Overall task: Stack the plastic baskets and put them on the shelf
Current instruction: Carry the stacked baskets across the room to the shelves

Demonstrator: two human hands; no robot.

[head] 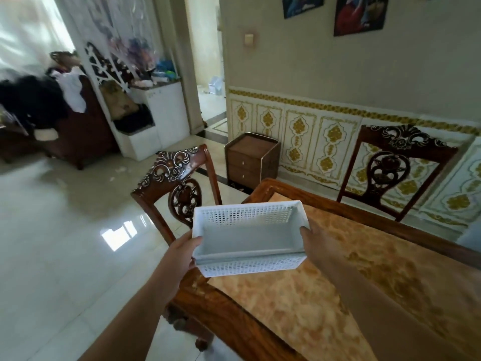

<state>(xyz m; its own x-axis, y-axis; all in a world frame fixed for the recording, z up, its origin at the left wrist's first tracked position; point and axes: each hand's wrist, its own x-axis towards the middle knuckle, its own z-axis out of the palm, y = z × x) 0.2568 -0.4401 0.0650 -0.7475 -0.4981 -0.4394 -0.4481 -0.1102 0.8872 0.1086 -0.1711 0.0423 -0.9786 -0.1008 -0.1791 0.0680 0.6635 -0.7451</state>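
White perforated plastic baskets (248, 238), nested into one stack with doubled rims showing at the near edge, are held up over the corner of a wooden dining table (299, 303). My left hand (182, 252) grips the stack's left end, thumb over the rim. My right hand (311, 239) grips the right end. The top basket is empty inside. No shelf is clearly in view.
A carved wooden chair (177, 178) stands just beyond the baskets at the table's corner, another chair (395, 168) at the far side. A small brown drawer cabinet (251, 158) sits by the wall. White cabinet (161, 110) and cluttered sofa (65, 121) lie far left; glossy tile floor between.
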